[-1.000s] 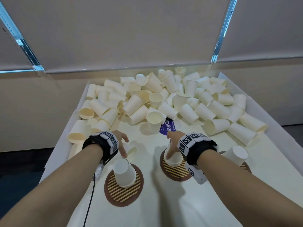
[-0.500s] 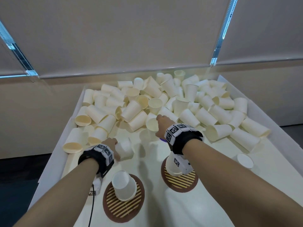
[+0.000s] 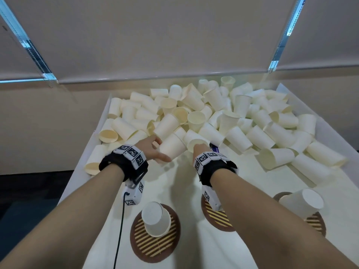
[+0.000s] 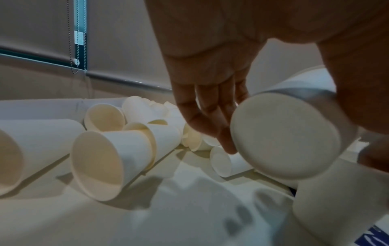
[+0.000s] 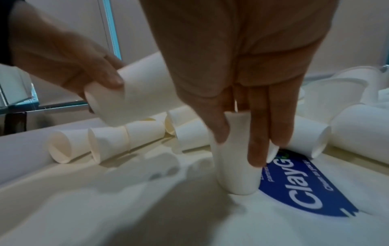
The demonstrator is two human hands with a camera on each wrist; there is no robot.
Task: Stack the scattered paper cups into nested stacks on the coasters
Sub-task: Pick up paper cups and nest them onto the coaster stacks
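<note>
While both hands work the edge of the pile [image 3: 223,113], it's pick-up time: the left hand [image 3: 153,148] has fingers and thumb curled round a cup lying sideways [image 3: 172,146], base toward the wrist, and the right hand [image 3: 200,149] pinches an upright cup [image 5: 235,159] by its rim, fingers straight down its wall. Each coaster, like the near-left one [image 3: 155,247], carries upturned cups. Next, I'd judge: lift, flip mouth-down, drop squarely over those.
</note>
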